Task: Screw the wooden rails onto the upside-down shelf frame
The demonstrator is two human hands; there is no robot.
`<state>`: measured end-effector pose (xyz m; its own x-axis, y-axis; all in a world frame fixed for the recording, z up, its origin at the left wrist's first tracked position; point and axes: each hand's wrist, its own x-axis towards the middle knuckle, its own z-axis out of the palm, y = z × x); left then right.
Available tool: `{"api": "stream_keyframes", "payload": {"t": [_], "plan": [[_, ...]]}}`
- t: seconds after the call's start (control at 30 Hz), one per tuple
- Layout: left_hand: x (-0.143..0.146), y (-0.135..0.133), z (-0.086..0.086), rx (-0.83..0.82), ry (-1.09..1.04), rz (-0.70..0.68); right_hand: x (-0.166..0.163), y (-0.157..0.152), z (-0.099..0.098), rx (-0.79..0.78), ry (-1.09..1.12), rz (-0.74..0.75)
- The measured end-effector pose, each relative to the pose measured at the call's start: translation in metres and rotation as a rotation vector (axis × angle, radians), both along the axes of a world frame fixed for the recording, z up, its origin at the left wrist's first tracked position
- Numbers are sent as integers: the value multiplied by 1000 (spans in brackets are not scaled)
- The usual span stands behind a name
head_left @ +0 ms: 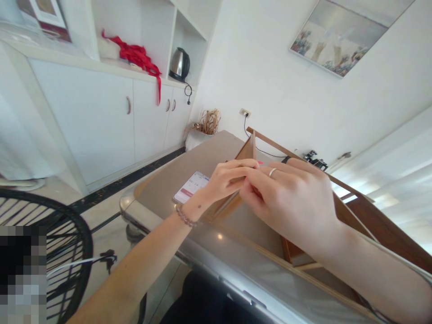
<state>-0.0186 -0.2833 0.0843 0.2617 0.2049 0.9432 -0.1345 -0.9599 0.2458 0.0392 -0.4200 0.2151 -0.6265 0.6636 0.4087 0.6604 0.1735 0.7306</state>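
My left hand [232,176], with a beaded bracelet [186,217] at the wrist, reaches over the table with its fingers drawn together in a pinch. Its fingertips meet my right hand [290,193], which wears a ring and is curled closed. Whatever the two hands grip between them is hidden by the fingers. A small red bit [260,162] shows just behind the fingertips; I cannot tell what it is. Beneath and behind both hands lies a wooden frame with partitions [276,143], resting on the table. A phone [191,186] with a lit screen lies left of my left hand.
The table [162,184] has a rounded, shiny edge. A black wire-backed chair [86,234] stands at the left, with a cable [81,261] near it. Behind are white cabinets [91,117], a kettle [178,64], red ribbon [137,54] and a dried plant [209,121].
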Motion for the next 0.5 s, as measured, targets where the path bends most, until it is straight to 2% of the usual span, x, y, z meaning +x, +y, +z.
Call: {"api": "stream_keyframes", "payload": {"t": [0.07, 0.13, 0.17, 0.3, 0.37, 0.5], "plan": [[0, 0, 0, 7, -86, -94, 1, -2, 3, -27, 99, -148], [0, 0, 1, 18, -140, -152, 5, -5, 14, -68, 85, -189], [0, 0, 1, 24, -150, -153, 9, -6, 20, -89, 37, -133], [-1, 0, 1, 45, -167, -125, 21, -11, 42, -168, -298, 257], [0, 0, 1, 46, -164, -125, 23, -14, 43, -126, -416, 282], [1, 1, 0, 52, -177, -149, 23, -16, 31, -42, -513, 164]]}}
